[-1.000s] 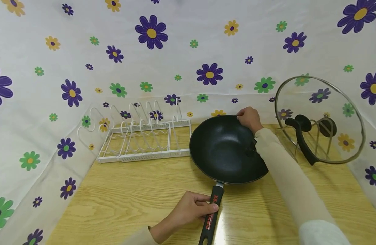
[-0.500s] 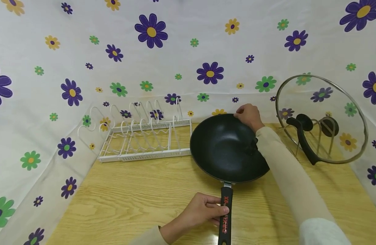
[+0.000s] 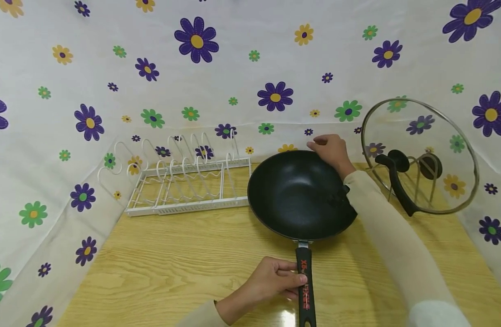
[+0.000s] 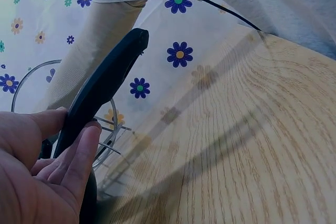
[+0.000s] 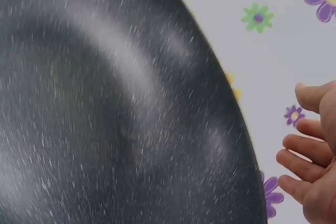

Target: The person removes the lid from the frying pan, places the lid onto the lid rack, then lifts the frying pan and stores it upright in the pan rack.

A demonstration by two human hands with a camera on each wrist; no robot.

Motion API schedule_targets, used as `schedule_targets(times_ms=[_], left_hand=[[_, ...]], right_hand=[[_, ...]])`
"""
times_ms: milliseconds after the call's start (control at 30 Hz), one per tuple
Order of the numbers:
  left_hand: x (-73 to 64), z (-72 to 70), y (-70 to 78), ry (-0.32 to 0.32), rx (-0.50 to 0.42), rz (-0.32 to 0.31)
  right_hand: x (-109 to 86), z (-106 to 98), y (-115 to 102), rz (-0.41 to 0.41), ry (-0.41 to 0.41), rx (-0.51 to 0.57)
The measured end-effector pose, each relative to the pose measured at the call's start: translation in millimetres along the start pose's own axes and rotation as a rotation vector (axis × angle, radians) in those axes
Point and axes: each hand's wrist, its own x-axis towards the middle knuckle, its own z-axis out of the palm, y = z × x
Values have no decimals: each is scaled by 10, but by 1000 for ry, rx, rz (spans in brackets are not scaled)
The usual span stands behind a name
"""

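Note:
A black wok [image 3: 299,190] stands on the wooden table, its long handle [image 3: 304,290] with red lettering pointing toward me. My left hand [image 3: 271,279] pinches that handle between thumb and fingers. In the left wrist view, the handle [image 4: 105,87] rises at a slant from the left hand's grip [image 4: 47,166]. Beyond the wok's far right rim is my right hand [image 3: 331,151], its fingers loosely bent. The right wrist view has the right hand [image 5: 315,150] apart from the wok's rim [image 5: 231,87], holding nothing.
Left of the wok, a white wire rack [image 3: 189,206] sits close to its edge. At the right, a glass lid [image 3: 450,136] with a black handle leans upright in a wire stand [image 3: 424,181]. Flowered white sheeting [image 3: 242,41] encloses the back and sides.
The wok's handle has swung to the right with my left hand on it. My right hand has let go of the far rim and moved slightly away from it.

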Motion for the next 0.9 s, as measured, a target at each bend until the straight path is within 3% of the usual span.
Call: schedule_targets(times_ms=[333,533,900], left_hand=[[27,2,-17,-13,-5,-6],[56,-8,3,-26,14,9],[254,-8,3,21,39,-13]], right_hand=[[-418,-122,-233,24,42,186],[-699,-193,-340,59,-34,362],[-1419,-321,-410,-49,-200,569]])
